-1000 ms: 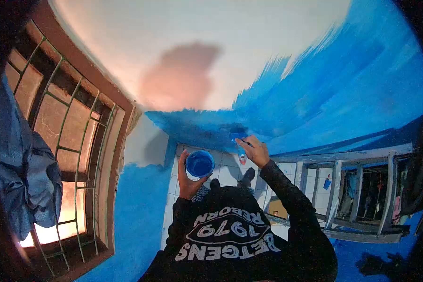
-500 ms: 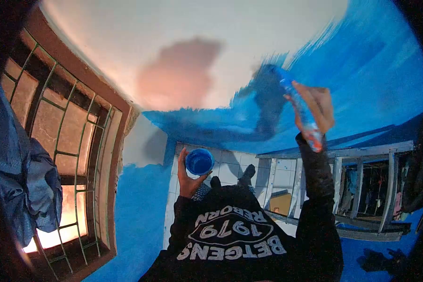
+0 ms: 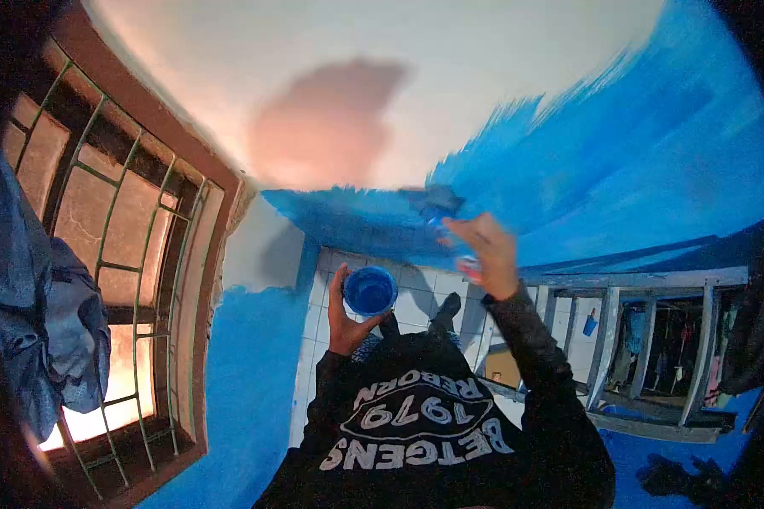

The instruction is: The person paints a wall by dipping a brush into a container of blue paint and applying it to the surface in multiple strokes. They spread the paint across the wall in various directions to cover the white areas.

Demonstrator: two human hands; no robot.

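My left hand point(image 3: 343, 321) is wrapped round a small round tub point(image 3: 370, 291) of blue paint, its mouth facing up toward me. In my right hand point(image 3: 492, 253) is a paintbrush point(image 3: 468, 270), smeared by motion, with a reddish handle end showing below the fingers. The brush's bristle end is close to the wall point(image 3: 620, 161), near the lower border between blue paint and white surface. A dark shadow falls on the wall beside the brush. Streaky brush marks run along the blue area's edge.
A brown-framed window point(image 3: 212, 288) with green bars stands at left, a dark cloth point(image 3: 72, 331) hanging before it. White floor tiles point(image 3: 318, 293) lie below, around my feet. At right is a grey wooden frame point(image 3: 607, 348) resembling a ladder, with hanging clothes point(image 3: 671, 348) beyond.
My right hand has swung down and left with the paintbrush, from higher on the blue wall toward the tub. The tub in my left hand has shifted slightly right.
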